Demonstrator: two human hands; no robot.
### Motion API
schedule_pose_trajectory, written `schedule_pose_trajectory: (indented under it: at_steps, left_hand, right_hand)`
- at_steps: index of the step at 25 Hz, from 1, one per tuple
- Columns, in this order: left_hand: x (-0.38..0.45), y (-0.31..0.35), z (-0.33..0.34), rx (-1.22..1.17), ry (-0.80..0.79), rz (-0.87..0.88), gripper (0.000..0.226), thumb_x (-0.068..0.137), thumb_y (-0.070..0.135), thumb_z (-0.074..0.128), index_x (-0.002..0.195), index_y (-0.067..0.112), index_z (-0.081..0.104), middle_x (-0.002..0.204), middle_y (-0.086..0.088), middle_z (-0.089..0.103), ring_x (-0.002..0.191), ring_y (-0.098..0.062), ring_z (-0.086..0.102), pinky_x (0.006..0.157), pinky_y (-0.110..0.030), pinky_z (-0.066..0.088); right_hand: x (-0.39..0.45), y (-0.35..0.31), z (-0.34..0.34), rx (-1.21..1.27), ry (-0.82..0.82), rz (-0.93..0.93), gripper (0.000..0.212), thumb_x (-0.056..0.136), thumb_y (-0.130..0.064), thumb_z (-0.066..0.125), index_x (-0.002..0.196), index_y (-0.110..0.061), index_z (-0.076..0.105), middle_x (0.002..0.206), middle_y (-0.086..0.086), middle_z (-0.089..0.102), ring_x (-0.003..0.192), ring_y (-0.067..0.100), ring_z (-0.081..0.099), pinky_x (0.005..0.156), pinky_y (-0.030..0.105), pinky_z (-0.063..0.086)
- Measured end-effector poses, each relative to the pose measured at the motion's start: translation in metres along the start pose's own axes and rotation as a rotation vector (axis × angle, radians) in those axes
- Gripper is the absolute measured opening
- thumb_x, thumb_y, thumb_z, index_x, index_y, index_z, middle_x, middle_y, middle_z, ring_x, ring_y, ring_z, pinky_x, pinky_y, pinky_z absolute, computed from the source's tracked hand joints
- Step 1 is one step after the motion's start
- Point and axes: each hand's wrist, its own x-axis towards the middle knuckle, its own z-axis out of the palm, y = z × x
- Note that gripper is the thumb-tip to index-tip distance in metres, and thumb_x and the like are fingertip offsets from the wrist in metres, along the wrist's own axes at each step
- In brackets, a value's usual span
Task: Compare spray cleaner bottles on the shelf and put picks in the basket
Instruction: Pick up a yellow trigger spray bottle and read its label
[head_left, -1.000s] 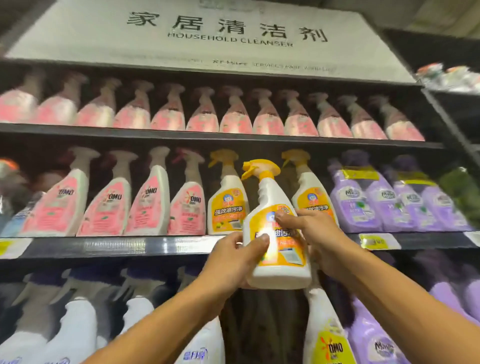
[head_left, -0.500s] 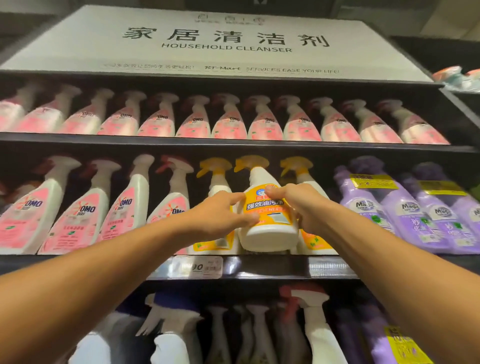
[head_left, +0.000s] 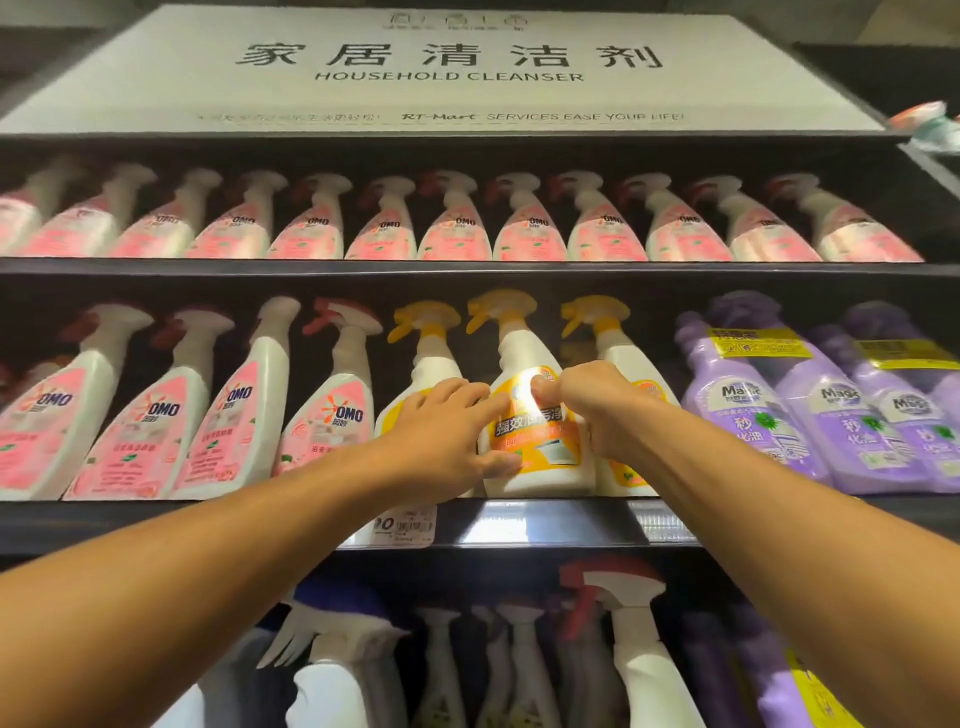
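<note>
A white spray bottle with a yellow trigger and yellow-orange label (head_left: 535, 436) stands upright on the middle shelf (head_left: 545, 522), between two bottles of the same kind (head_left: 421, 364) (head_left: 618, 353). Both arms reach up to it. My left hand (head_left: 447, 431) holds its left side, thumb low on the front and fingers against the label. My right hand (head_left: 592, 405) grips its right side, fingers curled over the label's top. The basket is out of view.
Pink-labelled OMO spray bottles (head_left: 332, 415) fill the middle shelf's left part and the whole top shelf (head_left: 467, 267). Purple Magic bottles (head_left: 748, 415) stand to the right. White and purple sprayers (head_left: 634, 649) crowd the shelf below. A "Household Cleanser" sign (head_left: 447, 73) hangs overhead.
The yellow bottle, held out in front of the shelf a second ago, has gone back into its row and now stands on the middle shelf, both hands still on it.
</note>
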Motion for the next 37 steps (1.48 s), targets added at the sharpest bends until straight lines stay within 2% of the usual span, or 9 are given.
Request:
schedule_pose_trajectory:
  at_steps: [2,7,12,15,23,26,31,34,37]
  left_hand:
    - [0.001,-0.005,0.003,0.018,-0.006,-0.008,0.069,0.090,0.060,0.051,0.149,0.035,0.026,0.156,0.007,0.026,0.145,-0.016,0.015,0.115,-0.045,0.013]
    - [0.001,-0.009,0.011,0.033,-0.040,-0.026,0.073,0.090,0.062,0.049,0.152,0.037,0.020,0.159,0.007,0.020,0.147,-0.018,0.011,0.117,-0.047,0.009]
    - [0.001,-0.007,0.013,-0.030,-0.035,-0.031,0.072,0.089,0.060,0.054,0.151,0.036,0.023,0.160,0.007,0.020,0.147,-0.019,0.012,0.117,-0.046,0.009]
    - [0.001,-0.006,0.012,-0.075,-0.045,-0.046,0.075,0.088,0.057,0.058,0.151,0.035,0.024,0.159,0.006,0.023,0.145,-0.019,0.017,0.117,-0.047,0.011]
    - [0.001,-0.001,0.012,-0.088,-0.042,-0.067,0.074,0.087,0.056,0.061,0.149,0.033,0.029,0.156,0.006,0.028,0.143,-0.020,0.023,0.115,-0.048,0.014]
    - [-0.001,-0.001,0.012,-0.089,-0.043,-0.072,0.075,0.086,0.055,0.063,0.149,0.032,0.030,0.157,0.006,0.027,0.144,-0.019,0.020,0.116,-0.047,0.013]
    - [-0.003,0.001,0.010,-0.098,-0.024,-0.094,0.078,0.084,0.053,0.067,0.149,0.029,0.030,0.156,0.006,0.029,0.144,-0.018,0.021,0.116,-0.045,0.014]
    - [-0.005,0.004,0.007,-0.092,-0.034,-0.122,0.078,0.085,0.052,0.066,0.150,0.029,0.029,0.156,0.006,0.029,0.144,-0.017,0.021,0.119,-0.046,0.016]
    - [-0.011,0.006,0.002,-0.154,-0.008,-0.169,0.074,0.087,0.051,0.064,0.149,0.029,0.031,0.154,0.005,0.034,0.142,-0.017,0.028,0.118,-0.046,0.022]
  right_hand:
    - [0.003,0.002,0.005,-0.020,0.007,0.007,0.044,0.094,-0.016,0.065,0.131,0.002,0.049,0.118,0.021,0.064,0.100,0.038,0.065,0.080,0.049,0.055]
    - [0.007,0.012,0.013,-0.111,0.075,-0.091,0.044,0.097,-0.019,0.061,0.135,-0.005,0.046,0.128,0.017,0.058,0.108,0.034,0.062,0.093,0.047,0.053]
    - [0.002,0.028,0.015,-0.182,0.160,-0.293,0.043,0.099,-0.019,0.057,0.140,-0.014,0.045,0.134,0.009,0.057,0.103,0.023,0.060,0.079,0.035,0.054]
    - [0.001,0.029,0.018,-0.289,0.194,-0.408,0.040,0.099,-0.012,0.055,0.138,-0.013,0.047,0.134,0.009,0.057,0.104,0.023,0.058,0.086,0.041,0.054]
    - [0.004,0.030,0.017,-0.421,0.165,-0.428,0.028,0.100,-0.012,0.052,0.128,-0.009,0.053,0.123,0.014,0.061,0.108,0.031,0.061,0.093,0.049,0.053]
    - [0.003,0.031,0.014,-0.434,0.149,-0.427,0.043,0.100,-0.011,0.053,0.142,-0.012,0.044,0.136,0.012,0.056,0.116,0.030,0.059,0.095,0.044,0.053]
    - [0.002,0.033,0.006,-0.396,0.086,-0.414,0.062,0.095,-0.006,0.059,0.151,-0.017,0.034,0.142,0.008,0.053,0.118,0.027,0.059,0.088,0.037,0.054]
    - [0.004,0.034,0.001,-0.360,0.055,-0.422,0.065,0.093,-0.004,0.060,0.150,-0.019,0.034,0.140,0.008,0.054,0.105,0.020,0.058,0.070,0.026,0.050]
    - [0.005,0.033,-0.003,-0.303,0.023,-0.438,0.064,0.092,-0.006,0.060,0.150,-0.018,0.034,0.137,0.007,0.055,0.097,0.015,0.054,0.064,0.024,0.047]
